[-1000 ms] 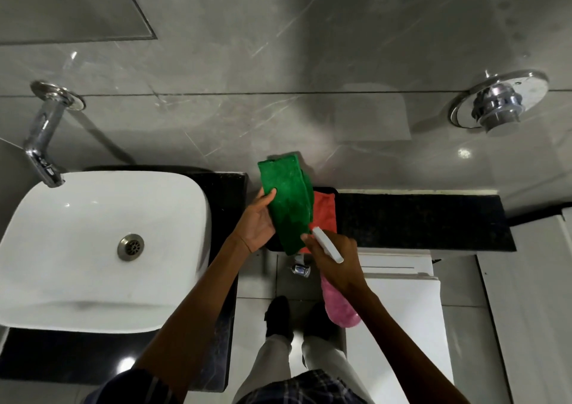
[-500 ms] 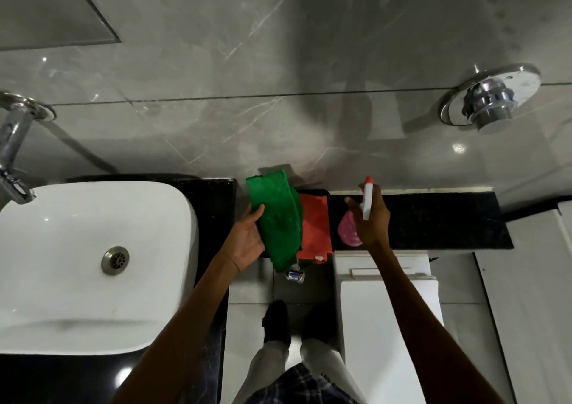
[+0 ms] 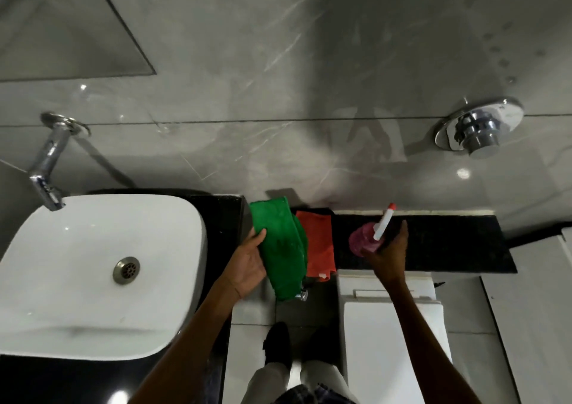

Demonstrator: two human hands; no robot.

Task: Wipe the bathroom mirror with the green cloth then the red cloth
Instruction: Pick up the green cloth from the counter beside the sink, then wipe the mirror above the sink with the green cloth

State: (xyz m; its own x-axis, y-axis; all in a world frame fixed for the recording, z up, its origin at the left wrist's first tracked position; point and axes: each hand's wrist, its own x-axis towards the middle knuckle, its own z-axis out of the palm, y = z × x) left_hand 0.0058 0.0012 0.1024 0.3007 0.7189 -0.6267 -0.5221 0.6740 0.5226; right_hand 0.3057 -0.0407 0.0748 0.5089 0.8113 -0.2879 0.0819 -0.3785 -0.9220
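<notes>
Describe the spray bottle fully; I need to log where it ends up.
The spray bottle has a translucent pink, rounded body and a white spray head tipped with a red nozzle pointing up toward the wall. It looks like plastic. It sits at the black ledge behind the toilet, right of the red cloth and apart from it. The right hand is around it, fingers loosely spread; whether it rests on the ledge cannot be told.

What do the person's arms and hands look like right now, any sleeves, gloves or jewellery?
Both forearms are bare from the frame's bottom edge up. The left hand and right hand wear no gloves; no rings, watch or bands show. No sleeve is visible in this view.
</notes>
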